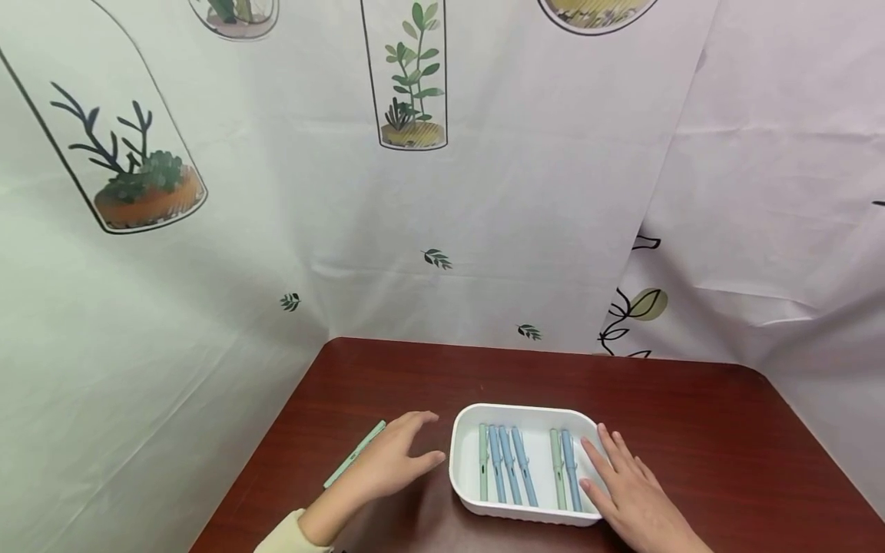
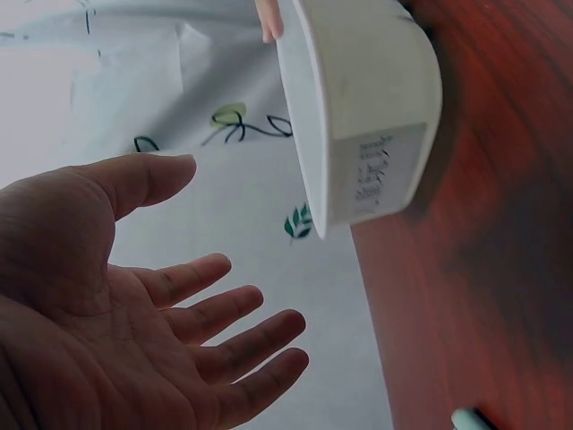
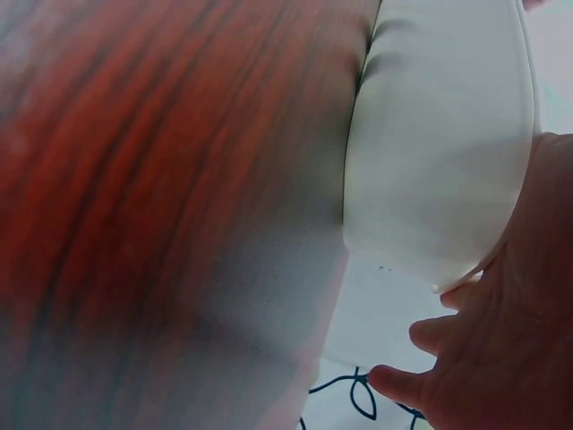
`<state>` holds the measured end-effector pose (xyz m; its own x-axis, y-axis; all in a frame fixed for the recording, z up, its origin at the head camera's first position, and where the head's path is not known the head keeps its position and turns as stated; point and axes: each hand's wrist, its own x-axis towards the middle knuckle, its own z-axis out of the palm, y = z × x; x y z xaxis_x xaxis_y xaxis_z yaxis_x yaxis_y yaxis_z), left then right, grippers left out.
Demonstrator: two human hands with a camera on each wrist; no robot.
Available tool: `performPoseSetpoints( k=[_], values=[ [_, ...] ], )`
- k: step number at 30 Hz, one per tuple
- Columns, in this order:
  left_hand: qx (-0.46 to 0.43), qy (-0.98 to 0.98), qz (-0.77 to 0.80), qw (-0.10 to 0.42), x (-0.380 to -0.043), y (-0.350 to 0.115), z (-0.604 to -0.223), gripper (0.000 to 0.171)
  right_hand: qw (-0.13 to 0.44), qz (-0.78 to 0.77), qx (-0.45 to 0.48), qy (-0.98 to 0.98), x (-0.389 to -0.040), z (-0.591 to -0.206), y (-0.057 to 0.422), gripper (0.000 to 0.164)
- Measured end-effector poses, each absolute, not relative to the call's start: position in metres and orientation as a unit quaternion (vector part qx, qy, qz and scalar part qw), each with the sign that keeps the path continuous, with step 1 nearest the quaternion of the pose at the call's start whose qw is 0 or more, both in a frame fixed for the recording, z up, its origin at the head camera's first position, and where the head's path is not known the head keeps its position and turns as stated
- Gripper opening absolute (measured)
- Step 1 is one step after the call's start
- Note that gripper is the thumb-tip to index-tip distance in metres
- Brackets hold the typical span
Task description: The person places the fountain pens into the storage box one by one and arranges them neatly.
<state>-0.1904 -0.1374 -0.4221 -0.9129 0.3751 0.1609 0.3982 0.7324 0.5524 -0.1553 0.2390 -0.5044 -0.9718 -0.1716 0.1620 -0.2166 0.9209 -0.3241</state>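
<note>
A white plastic tray [image 1: 513, 513] rests on the table with pens lying lengthwise inside. Its left group has a green pen [image 1: 483, 465] and three blue pens [image 1: 509, 465]; to the right lie another green pen [image 1: 558, 468] and a blue pen [image 1: 571, 468]. Beside the tray's left end hovers my left hand [image 1: 396, 461], its fingers apart and holding nothing. A lone green pen [image 1: 354, 455] lies on the table past that hand. My right hand [image 1: 634, 491] is at the tray's right rim with spread fingers; whether it touches the rim I cannot tell.
The dark red wooden table [image 1: 719, 430] has rounded far corners. White cloth [image 1: 512, 230] printed with plants hangs behind it and along both sides. In the left wrist view, a label [image 2: 380, 175] shows on the tray's outer wall.
</note>
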Motion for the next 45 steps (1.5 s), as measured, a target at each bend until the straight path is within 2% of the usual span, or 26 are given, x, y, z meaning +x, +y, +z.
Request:
performPoseSetpoints(
  k=[13, 22, 38, 45],
  values=[
    [-0.128, -0.936, -0.327, 0.004, -0.181, -0.173, -0.434, 0.059, 0.092, 0.169, 0.113, -0.975, -0.155, -0.504, 0.238, 0.063],
    [-0.066, -0.937, -0.342, -0.02, -0.18, -0.191, -0.44, 0.064, 0.063, 0.17, 0.099, -0.978, -0.154, -0.505, 0.238, 0.067],
    [-0.037, -0.937, -0.347, -0.021, -0.194, -0.213, -0.45, 0.066, 0.048, 0.168, 0.095, -0.98, -0.154, -0.505, 0.238, 0.069],
    [-0.032, -0.939, -0.341, -0.014, -0.2, -0.221, -0.456, 0.059, 0.068, 0.17, 0.1, -0.978, -0.154, -0.505, 0.238, 0.066]
  ],
)
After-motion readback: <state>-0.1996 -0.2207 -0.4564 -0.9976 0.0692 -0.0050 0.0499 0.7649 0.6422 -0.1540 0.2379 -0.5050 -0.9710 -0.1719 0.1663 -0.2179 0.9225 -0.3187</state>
